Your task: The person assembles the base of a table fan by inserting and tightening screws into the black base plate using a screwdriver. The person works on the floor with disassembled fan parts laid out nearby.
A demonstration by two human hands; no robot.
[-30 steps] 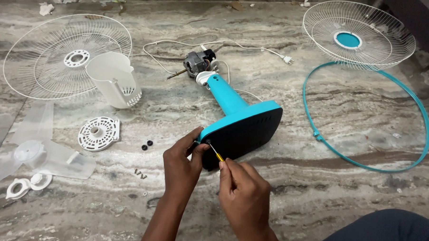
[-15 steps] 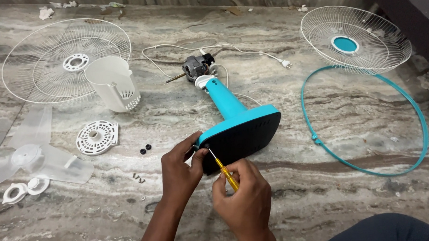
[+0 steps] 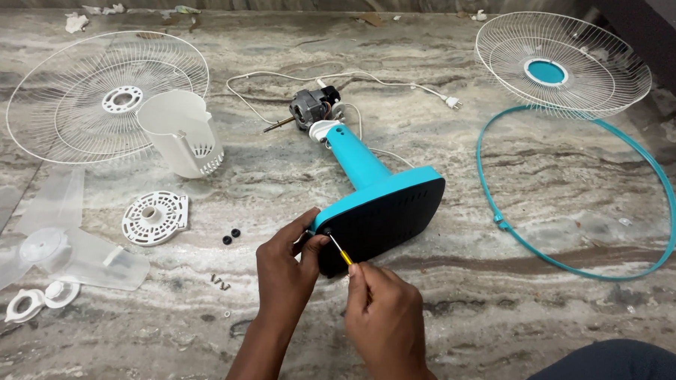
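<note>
The tipped plastic fan stand [image 3: 376, 200] is turquoise on top with a black underside. The slim screwdriver [image 3: 342, 250] has a yellow handle. Two round wire fan grilles are white, the one near the floor's far right corner [image 3: 563, 63] with a turquoise centre. The thin plastic ring [image 3: 578, 193] is turquoise. The marble floor [image 3: 507, 326] is grey, streaked brown and white.

Right hand [image 3: 383, 316] drives a screwdriver [image 3: 341, 249] into the fan base [image 3: 380, 215], left hand [image 3: 284, 267] steadying.

From my view, open marble floor [image 3: 470, 320] lies right of my right hand [image 3: 383, 316], reaching to the teal ring [image 3: 496, 220]. Left of my left hand [image 3: 284, 267], loose screws [image 3: 220, 278], two black caps [image 3: 231, 236] and a white vented disc [image 3: 155, 216] crowd the way. Ahead, the fan base [image 3: 380, 218] blocks passage, with its motor [image 3: 309, 105] and cord [image 3: 394, 79] beyond.
</note>
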